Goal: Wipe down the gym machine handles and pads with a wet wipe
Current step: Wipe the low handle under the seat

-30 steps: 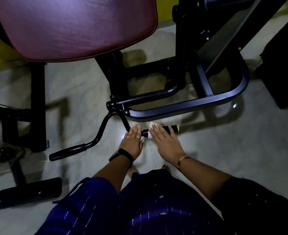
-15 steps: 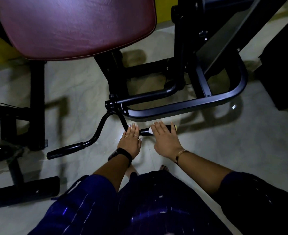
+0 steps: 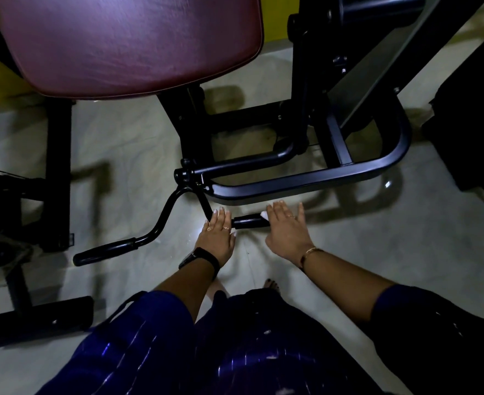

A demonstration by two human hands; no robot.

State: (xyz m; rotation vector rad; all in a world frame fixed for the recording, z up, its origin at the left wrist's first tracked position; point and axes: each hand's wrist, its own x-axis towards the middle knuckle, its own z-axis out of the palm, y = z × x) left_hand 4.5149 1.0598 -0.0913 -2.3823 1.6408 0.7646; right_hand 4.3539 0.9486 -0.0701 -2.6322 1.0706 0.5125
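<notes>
Low black bar on the pale floor, near side of the machine frame. Its right grip is matte black, and a short stretch of it shows between the hands. Wet wipe: only a small white corner shows, at the far edge of the right hand, which lies flat on it, fingers straight and spread. Left hand rests flat over the bare bar, fingers straight, gripping nothing. Since half a second ago the right hand has slid right: more grip is exposed and the yellow end cap is now covered.
</notes>
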